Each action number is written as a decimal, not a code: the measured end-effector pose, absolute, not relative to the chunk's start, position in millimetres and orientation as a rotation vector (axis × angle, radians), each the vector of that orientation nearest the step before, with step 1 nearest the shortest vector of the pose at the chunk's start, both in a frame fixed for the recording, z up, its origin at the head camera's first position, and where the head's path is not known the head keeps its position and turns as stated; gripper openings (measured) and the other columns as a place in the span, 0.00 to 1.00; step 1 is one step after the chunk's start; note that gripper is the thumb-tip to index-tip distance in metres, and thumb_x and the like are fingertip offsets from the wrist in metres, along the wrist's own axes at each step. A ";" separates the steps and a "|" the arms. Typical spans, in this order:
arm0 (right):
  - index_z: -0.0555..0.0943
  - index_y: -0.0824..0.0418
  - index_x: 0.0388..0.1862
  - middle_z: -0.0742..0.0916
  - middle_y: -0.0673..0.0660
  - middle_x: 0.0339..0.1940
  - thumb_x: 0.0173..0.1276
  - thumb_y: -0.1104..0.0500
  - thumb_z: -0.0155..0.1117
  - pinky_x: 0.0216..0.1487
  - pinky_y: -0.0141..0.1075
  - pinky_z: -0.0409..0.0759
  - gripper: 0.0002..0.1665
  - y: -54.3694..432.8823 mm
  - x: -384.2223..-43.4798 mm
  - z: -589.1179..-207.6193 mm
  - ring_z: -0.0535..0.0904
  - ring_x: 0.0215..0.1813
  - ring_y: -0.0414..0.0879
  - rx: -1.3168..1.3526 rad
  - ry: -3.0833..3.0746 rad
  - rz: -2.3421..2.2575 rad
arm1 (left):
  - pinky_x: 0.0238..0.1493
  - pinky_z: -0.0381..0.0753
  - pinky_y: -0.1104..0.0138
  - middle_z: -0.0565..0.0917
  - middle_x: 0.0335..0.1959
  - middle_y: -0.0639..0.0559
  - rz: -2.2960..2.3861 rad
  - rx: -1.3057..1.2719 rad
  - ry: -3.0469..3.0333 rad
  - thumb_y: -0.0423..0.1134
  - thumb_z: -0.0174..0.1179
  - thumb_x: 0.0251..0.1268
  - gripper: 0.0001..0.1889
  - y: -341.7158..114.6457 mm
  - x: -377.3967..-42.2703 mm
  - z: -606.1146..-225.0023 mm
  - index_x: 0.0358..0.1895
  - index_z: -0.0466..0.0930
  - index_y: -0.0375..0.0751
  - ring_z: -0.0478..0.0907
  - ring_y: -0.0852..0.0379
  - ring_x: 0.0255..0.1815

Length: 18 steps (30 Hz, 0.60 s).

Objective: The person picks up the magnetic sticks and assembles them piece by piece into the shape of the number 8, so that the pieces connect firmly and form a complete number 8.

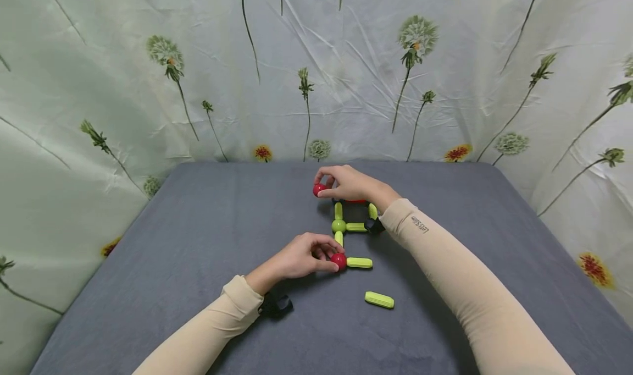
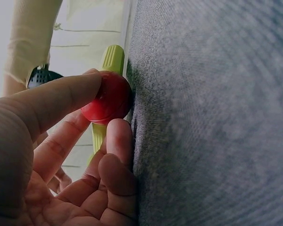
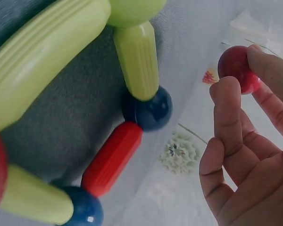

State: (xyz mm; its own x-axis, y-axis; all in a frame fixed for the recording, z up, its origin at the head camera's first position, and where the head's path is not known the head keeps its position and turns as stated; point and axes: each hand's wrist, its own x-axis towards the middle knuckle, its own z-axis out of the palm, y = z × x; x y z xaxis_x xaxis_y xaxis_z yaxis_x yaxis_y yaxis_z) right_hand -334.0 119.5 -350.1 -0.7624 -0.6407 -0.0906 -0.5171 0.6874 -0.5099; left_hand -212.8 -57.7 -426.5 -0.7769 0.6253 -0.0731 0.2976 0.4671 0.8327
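Note:
My left hand point(image 1: 296, 258) pinches a red ball point(image 1: 338, 262) at the near corner of a ball-and-rod frame. A yellow-green rod point(image 1: 360, 263) points right from that ball, and another rod point(image 1: 339, 238) runs up to a green ball point(image 1: 338, 226). In the left wrist view, thumb and fingers meet on the red ball point(image 2: 111, 101) close against the cloth. Beyond the frame's far end, my right hand point(image 1: 357, 186) holds a separate red ball point(image 1: 319, 189) between thumb and fingertips. The right wrist view shows this ball point(image 3: 235, 66) raised, with no rod on it.
A red rod point(image 3: 112, 158) links two dark blue balls point(image 3: 147, 108) at the frame's far side. One loose yellow-green rod point(image 1: 379, 299) lies nearer me on the grey cloth-covered table point(image 1: 198, 254). Behind hangs a flower-patterned curtain point(image 1: 346, 89). My right forearm passes over the frame's right side.

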 end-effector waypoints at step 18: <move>0.73 0.43 0.51 0.83 0.51 0.42 0.63 0.42 0.61 0.38 0.36 0.80 0.19 180.6 -305.5 -352.2 0.84 0.39 0.51 -0.815 2.627 -0.836 | 0.30 0.77 0.68 0.85 0.36 0.60 1.231 0.767 2.358 0.46 0.69 0.52 0.14 -56.8 -213.9 -429.3 0.44 0.82 0.61 0.78 0.59 0.30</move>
